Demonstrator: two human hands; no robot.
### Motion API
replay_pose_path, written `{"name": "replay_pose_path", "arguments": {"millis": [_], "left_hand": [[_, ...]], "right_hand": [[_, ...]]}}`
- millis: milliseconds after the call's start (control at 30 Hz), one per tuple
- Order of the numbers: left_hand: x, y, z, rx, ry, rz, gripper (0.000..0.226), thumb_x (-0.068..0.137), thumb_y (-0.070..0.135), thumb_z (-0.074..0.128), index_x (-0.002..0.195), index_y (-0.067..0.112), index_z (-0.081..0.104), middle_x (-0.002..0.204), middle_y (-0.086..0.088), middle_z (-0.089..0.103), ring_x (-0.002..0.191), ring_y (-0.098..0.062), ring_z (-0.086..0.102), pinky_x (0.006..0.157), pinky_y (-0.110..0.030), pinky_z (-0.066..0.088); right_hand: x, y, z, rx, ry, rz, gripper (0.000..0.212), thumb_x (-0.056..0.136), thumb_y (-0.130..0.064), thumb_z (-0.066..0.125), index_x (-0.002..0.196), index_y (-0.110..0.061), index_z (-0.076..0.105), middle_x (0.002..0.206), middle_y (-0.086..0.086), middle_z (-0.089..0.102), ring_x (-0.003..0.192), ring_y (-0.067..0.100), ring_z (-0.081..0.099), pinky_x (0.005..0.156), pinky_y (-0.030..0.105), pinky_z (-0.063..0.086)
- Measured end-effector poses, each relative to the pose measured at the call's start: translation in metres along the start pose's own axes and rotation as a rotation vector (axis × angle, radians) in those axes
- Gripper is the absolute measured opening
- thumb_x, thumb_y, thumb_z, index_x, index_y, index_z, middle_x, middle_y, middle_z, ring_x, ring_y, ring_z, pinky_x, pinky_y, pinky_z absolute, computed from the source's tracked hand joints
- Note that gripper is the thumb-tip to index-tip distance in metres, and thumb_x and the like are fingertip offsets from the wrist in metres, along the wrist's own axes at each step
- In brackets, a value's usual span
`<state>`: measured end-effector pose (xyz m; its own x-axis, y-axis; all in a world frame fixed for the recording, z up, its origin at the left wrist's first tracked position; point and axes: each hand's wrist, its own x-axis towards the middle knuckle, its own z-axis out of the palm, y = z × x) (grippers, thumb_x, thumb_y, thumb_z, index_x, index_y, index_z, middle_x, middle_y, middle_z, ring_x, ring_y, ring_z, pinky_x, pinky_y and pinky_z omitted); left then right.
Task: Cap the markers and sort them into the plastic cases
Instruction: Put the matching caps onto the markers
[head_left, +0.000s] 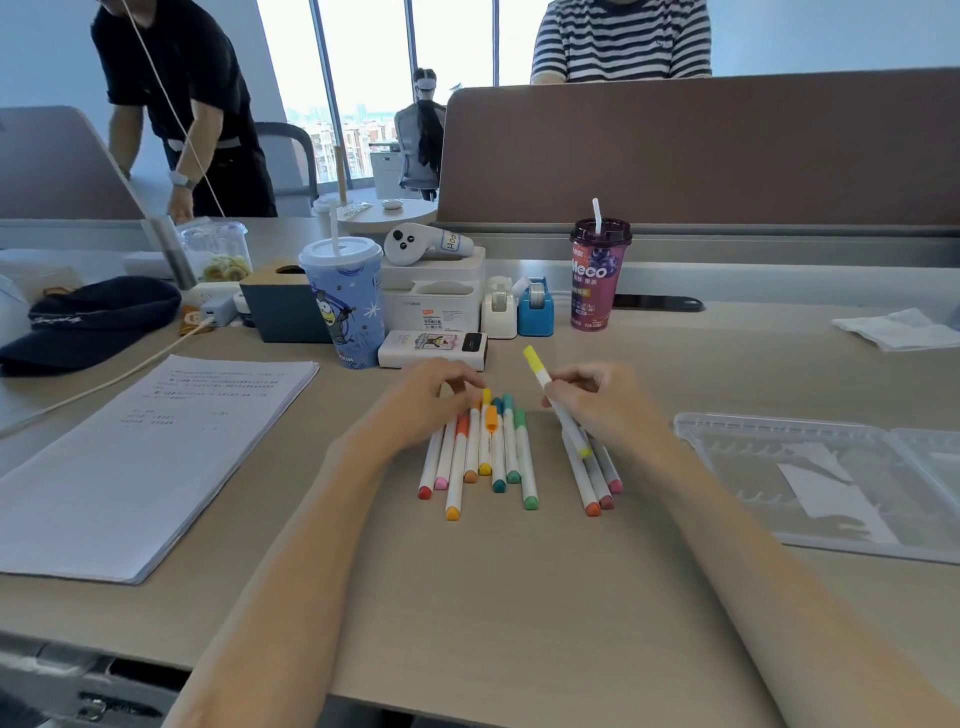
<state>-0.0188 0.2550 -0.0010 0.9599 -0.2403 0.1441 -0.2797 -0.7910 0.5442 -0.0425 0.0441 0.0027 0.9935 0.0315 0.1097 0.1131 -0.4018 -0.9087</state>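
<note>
Your right hand (597, 400) grips the capped yellow marker (557, 404), left hand (431, 395) grip unclear; next seat it in the case (753, 467), desk's (467, 597) right edge.

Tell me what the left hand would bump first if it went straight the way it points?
Probably the white box just past the left hand, though depth is hard to judge.

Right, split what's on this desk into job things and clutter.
Job: yellow marker in right hand; left hand at the marker row; three markers beside it; clear plastic case.
Clutter: paper stack; blue cup; purple drink; blue tape dispenser; dark cap.
</note>
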Motion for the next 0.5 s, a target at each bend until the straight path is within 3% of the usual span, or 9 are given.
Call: {"name": "replay_pose_path", "arguments": {"millis": [100,233,500], "left_hand": [[0.0028,-0.0016,0.0051,0.011,-0.077,0.025,0.029,0.094,0.03,0.058,0.122,0.025,0.062,0.111,0.002,0.057,0.096,-0.009,0.05,0.087,-0.026,0.04],[0.0045,-0.0026,0.0095,0.013,-0.156,0.016,0.039,0.09,0.037,0.061,0.127,0.024,0.059,0.12,0.001,0.058,0.102,-0.011,0.052,0.095,-0.033,0.045],[0.0046,-0.0016,0.0107,0.007,-0.14,0.024,0.034,0.087,0.041,0.064,0.116,0.022,0.065,0.107,0.006,0.059,0.092,-0.008,0.053,0.08,-0.024,0.044]], "right_hand": [[-0.0017,-0.0017,-0.0005,-0.023,-0.055,0.087,0.021,0.093,-0.023,0.063,0.113,-0.017,0.066,0.092,-0.001,0.071,0.062,0.004,0.059,0.052,0.015,0.045],[-0.0009,-0.0007,0.0008,-0.03,-0.066,0.112,0.026,0.092,-0.023,0.065,0.117,-0.015,0.064,0.093,0.002,0.071,0.058,0.007,0.06,0.053,0.019,0.048],[0.001,0.0032,0.0003,0.007,-0.034,0.085,0.021,0.092,-0.024,0.064,0.112,-0.017,0.065,0.094,0.0,0.072,0.052,0.004,0.059,0.052,0.02,0.046]]}}
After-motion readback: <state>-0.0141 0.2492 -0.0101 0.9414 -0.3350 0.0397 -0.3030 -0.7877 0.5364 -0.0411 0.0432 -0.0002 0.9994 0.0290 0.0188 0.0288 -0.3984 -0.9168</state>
